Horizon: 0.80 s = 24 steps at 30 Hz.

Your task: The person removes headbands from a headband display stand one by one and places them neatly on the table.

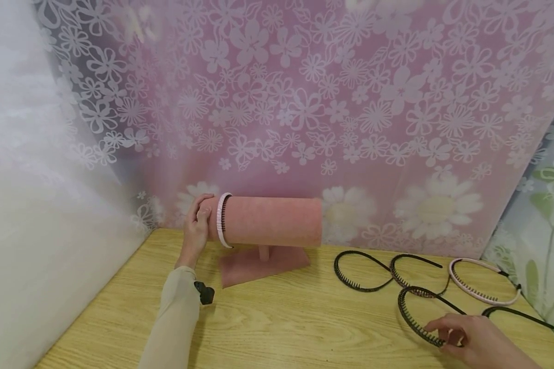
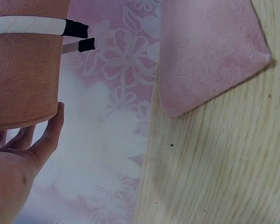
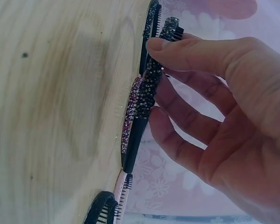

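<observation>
My left hand (image 1: 197,220) grips the left end of a pink velvety headband stand (image 1: 277,220), a horizontal roll on a short post and flat base. Around the roll near that hand sits a white-pink headband (image 1: 220,220), whose black-tipped ends show in the left wrist view. At the lower right, my right hand (image 1: 471,335) pinches a black headband (image 3: 149,88) between thumb and fingers. Dark glitter covers its outer side, small teeth line the inside, and it is tilted up off the table. The right wrist view hides part of it behind the thumb.
Behind it on the wooden table (image 1: 277,328) lie a black headband (image 1: 337,271), a dark one with pinkish glitter (image 1: 392,271) and a pale pink one (image 1: 471,297). Another black headband (image 1: 521,310) is partly hidden by my right hand. A flowered curtain (image 1: 304,102) hangs behind.
</observation>
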{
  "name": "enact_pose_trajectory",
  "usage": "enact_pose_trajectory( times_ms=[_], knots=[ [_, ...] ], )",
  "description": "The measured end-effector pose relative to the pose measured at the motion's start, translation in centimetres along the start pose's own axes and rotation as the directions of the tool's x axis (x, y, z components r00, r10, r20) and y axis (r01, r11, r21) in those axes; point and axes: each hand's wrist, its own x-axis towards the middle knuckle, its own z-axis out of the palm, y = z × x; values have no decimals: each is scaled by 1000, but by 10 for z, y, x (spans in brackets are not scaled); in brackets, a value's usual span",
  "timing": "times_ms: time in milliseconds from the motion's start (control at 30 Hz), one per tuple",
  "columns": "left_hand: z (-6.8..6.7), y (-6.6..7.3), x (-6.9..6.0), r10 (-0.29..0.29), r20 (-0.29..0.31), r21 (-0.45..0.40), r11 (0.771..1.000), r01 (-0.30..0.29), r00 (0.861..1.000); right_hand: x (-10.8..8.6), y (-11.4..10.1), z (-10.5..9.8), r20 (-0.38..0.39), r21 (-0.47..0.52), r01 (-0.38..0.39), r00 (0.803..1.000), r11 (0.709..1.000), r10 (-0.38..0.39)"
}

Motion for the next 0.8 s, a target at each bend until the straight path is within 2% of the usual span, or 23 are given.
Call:
enact_pose_trajectory(
  times_ms=[167,367,667,800],
  knots=[
    [0,0,1,8,-5,-4,1000,-8,1000,-4,0,-1,92,104,-87,993,991,77],
    [-1,0,1,3,2,-16,1000,-3,1000,-9,6,1,136,168,-135,984,976,113],
    [0,2,0,61,-17,-22,998,-61,998,-12,20,6,144,189,-161,980,969,135],
    [0,1,-1,62,-21,-11,998,-63,998,-13,25,7,141,171,-176,978,969,153]
  ],
)
